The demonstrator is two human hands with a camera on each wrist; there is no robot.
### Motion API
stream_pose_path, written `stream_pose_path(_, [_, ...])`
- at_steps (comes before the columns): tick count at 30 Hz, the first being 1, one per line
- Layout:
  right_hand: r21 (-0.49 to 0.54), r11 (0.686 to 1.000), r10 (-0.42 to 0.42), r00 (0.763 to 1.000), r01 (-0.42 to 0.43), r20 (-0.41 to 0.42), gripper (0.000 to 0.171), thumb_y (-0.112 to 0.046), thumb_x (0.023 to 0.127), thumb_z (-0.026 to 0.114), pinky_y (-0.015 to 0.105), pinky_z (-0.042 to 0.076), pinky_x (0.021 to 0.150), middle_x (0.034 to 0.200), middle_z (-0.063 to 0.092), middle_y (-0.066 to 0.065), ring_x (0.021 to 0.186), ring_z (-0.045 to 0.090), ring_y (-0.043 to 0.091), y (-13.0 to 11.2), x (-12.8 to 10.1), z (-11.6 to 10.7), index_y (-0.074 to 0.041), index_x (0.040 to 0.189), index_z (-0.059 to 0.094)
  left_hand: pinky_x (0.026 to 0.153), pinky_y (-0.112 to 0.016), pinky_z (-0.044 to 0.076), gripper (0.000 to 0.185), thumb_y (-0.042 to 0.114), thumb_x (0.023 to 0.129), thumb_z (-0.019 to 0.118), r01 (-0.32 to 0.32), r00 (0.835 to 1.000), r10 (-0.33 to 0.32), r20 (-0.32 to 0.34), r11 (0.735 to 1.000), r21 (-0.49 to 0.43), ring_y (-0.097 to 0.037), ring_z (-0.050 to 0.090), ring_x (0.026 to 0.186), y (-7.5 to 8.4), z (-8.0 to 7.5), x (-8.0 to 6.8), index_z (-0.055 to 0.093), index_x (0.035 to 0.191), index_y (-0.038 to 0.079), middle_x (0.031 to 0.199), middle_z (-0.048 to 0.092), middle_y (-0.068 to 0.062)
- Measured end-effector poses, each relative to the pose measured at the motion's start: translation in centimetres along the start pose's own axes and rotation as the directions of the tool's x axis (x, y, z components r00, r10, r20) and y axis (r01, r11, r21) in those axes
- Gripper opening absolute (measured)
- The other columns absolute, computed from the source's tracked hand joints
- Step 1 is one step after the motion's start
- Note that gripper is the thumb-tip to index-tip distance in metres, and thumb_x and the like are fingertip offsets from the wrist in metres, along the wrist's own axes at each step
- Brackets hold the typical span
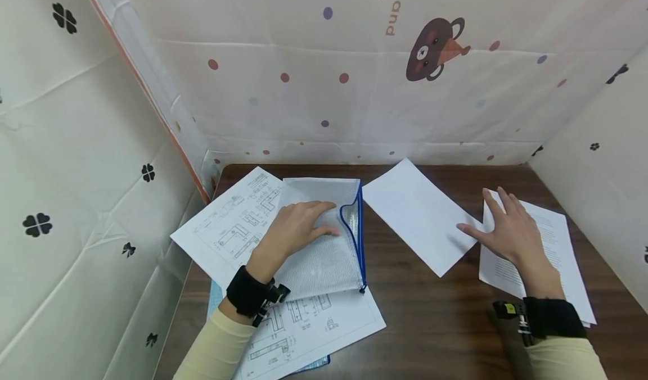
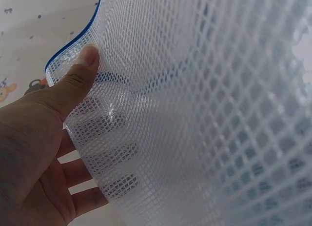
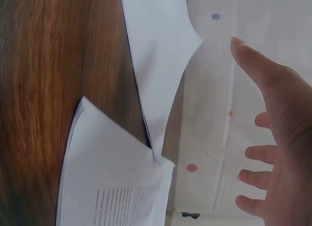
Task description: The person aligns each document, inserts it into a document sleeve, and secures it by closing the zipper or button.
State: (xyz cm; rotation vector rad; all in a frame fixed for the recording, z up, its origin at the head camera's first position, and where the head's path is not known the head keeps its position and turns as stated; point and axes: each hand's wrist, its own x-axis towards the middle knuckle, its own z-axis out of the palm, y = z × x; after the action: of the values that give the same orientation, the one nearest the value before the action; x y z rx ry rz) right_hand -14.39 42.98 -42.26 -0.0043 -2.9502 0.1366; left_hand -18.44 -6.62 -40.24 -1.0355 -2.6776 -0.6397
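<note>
My left hand (image 1: 296, 228) pinches the edge of a white mesh zipper pouch (image 1: 324, 267) with a blue zip. In the left wrist view, the thumb (image 2: 83, 72) lies on the near face of the mesh, the other fingers behind it. Under the pouch are sheets with technical drawings (image 1: 230, 222). My right hand (image 1: 513, 234), its fingers spread, is over a stack of printed text sheets (image 1: 549, 228) at the right. In the right wrist view it appears apart from the paper. Left of it lies a blank white sheet (image 1: 417, 217), its corner meeting the printed stack.
A blue-edged item (image 1: 319, 363) pokes out from beneath the drawings. Dark wood table (image 1: 415, 324) shows between the paper groups. Patterned cloth walls (image 1: 304, 104) enclose the table at the back and both sides.
</note>
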Motion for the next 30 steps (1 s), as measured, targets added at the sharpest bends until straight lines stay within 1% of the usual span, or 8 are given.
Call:
stream_pose_path(3, [-0.008, 1.0, 0.01, 1.0, -0.01, 0.003, 0.115, -0.069, 0.087, 0.072, 0.082, 0.024, 0.11, 0.166, 0.022, 0.037, 0.151, 0.02, 0.06, 0.4, -0.3, -0.1, -0.005, 0.168, 0.02, 0.087, -0.037, 0.062, 0.059, 0.052, 0.095, 0.075, -0.003, 1.0, 0.003, 0.0, 1.0, 0.004, -0.025, 0.073, 0.116, 0.1, 0.0, 0.0, 0.068, 0.141, 0.015, 0.135, 0.073, -0.005])
stream_pose_path(9, [0.007, 0.999, 0.043, 0.999, -0.043, 0.016, 0.116, -0.067, 0.087, 0.073, 0.083, 0.023, 0.11, 0.166, 0.02, 0.037, 0.153, 0.016, 0.059, 1.1, -0.9, -0.4, -0.003, 0.168, 0.019, 0.087, -0.037, 0.062, 0.06, 0.052, 0.095, 0.075, -0.004, 1.0, 0.004, 0.005, 1.0, 0.008, -0.025, 0.073, 0.116, 0.1, 0.0, 0.1, 0.068, 0.142, 0.015, 0.135, 0.073, -0.006])
stream_pose_path(13, [0.001, 0.999, 0.052, 0.999, -0.052, 0.017, 0.115, -0.066, 0.088, 0.073, 0.083, 0.023, 0.11, 0.166, 0.02, 0.037, 0.153, 0.017, 0.06, 1.6, -1.4, -0.6, -0.001, 0.167, 0.021, 0.085, -0.036, 0.062, 0.06, 0.053, 0.095, 0.074, -0.007, 1.0, 0.007, 0.004, 1.0, 0.01, -0.025, 0.073, 0.115, 0.1, -0.1, 0.1, 0.068, 0.142, 0.015, 0.134, 0.073, -0.006])
stream_pose_path(18, [0.006, 0.998, 0.061, 0.998, -0.061, 0.018, 0.113, -0.066, 0.088, 0.072, 0.083, 0.022, 0.111, 0.167, 0.018, 0.036, 0.152, 0.017, 0.06, 2.0, -2.0, -0.7, -0.002, 0.167, 0.021, 0.084, -0.037, 0.063, 0.06, 0.053, 0.094, 0.076, -0.009, 1.0, 0.009, -0.001, 1.0, 0.005, -0.026, 0.073, 0.115, 0.1, -0.1, 0.2, 0.068, 0.141, 0.015, 0.133, 0.073, -0.006])
stream_pose_path(22, [0.01, 0.998, 0.063, 0.998, -0.063, 0.016, 0.114, -0.066, 0.088, 0.072, 0.083, 0.022, 0.112, 0.168, 0.016, 0.036, 0.153, 0.016, 0.06, 2.3, -2.4, -0.6, -0.003, 0.167, 0.021, 0.084, -0.037, 0.063, 0.061, 0.053, 0.094, 0.075, -0.004, 1.0, 0.004, 0.006, 1.0, 0.015, -0.026, 0.073, 0.116, 0.1, -0.1, 0.2, 0.068, 0.142, 0.016, 0.134, 0.073, -0.006])
stream_pose_path(27, [-0.004, 0.996, 0.084, 0.995, -0.084, 0.046, 0.114, -0.067, 0.088, 0.071, 0.084, 0.025, 0.109, 0.166, 0.021, 0.038, 0.148, 0.022, 0.063, 2.7, -2.8, -0.5, -0.003, 0.167, 0.019, 0.084, -0.036, 0.062, 0.06, 0.054, 0.094, 0.075, 0.002, 1.0, -0.002, 0.009, 1.0, 0.022, -0.025, 0.073, 0.116, 0.1, 0.0, 0.0, 0.068, 0.142, 0.017, 0.134, 0.073, -0.005])
stream_pose_path(30, [-0.016, 0.994, 0.108, 0.991, -0.107, 0.073, 0.114, -0.068, 0.089, 0.071, 0.086, 0.028, 0.105, 0.163, 0.024, 0.04, 0.143, 0.027, 0.065, 2.9, -2.9, -0.4, -0.001, 0.167, 0.02, 0.085, -0.037, 0.063, 0.061, 0.054, 0.094, 0.075, 0.004, 1.0, -0.004, 0.009, 1.0, 0.02, -0.026, 0.073, 0.116, 0.1, -0.1, 0.0, 0.068, 0.142, 0.016, 0.134, 0.073, -0.006])
